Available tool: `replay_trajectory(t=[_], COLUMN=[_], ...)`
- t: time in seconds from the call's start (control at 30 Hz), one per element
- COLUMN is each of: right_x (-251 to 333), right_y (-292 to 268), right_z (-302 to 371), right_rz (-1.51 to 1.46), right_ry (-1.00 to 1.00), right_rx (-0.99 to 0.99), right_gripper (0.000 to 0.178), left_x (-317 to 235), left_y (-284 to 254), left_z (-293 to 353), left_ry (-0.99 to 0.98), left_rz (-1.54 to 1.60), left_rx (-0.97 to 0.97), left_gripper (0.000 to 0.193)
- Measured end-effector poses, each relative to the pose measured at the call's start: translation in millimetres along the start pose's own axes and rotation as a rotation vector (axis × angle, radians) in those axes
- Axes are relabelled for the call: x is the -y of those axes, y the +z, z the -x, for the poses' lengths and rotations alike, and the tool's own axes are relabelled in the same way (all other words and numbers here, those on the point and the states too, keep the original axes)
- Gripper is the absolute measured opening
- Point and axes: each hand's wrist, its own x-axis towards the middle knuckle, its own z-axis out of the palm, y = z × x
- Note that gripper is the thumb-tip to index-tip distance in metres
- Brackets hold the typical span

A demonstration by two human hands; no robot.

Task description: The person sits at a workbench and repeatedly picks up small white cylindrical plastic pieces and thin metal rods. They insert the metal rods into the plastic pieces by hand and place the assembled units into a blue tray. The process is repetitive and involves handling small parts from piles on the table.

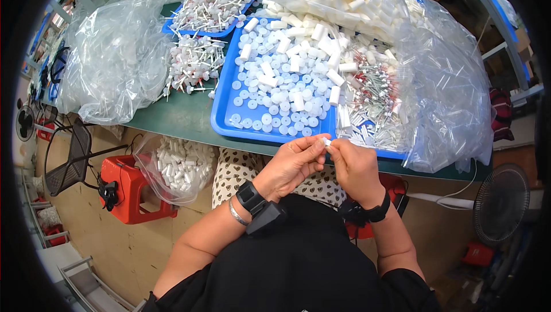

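Both hands meet just in front of the blue tray (pixel 221 118). My left hand (pixel 294 166) pinches a small white piece (pixel 326 141) between thumb and forefinger. My right hand (pixel 357 170) is closed at the same piece, its fingertips hiding part of it, so its exact kind does not show. Beyond the hands, the tray holds many translucent round discs (pixel 266 119) with white foam-like cylinders (pixel 298 101) strewn among them. Thin white sticks and metal pins with red parts (pixel 376 85) lie heaped on the tray's right side.
A second blue tray (pixel 166 27) of stemmed white parts stands at the back left. Clear plastic bags (pixel 115 54) flank the work on the green table (pixel 172 120). A bag of white cylinders (pixel 182 163) hangs beside a red stool (pixel 123 188); a fan (pixel 501 203) stands right.
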Motion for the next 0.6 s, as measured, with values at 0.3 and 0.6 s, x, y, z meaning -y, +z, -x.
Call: replay_trajectory(t=[0.3, 0.6], right_x=[-20.1, -90.6], right_y=[-21.5, -21.7], right_z=[-2.2, -8.6], right_rz=[-0.116, 0.588], right_ry=[0.242, -0.032], right_rx=[0.059, 0.181], right_gripper=[0.013, 0.007], left_x=[-10.3, -13.2], left_y=[-1.0, 10.2], left_z=[2.3, 3.2], left_ry=[0.142, 0.126], left_rz=[-0.101, -0.125], left_rx=[-0.115, -0.191], left_gripper=[0.032, 0.036])
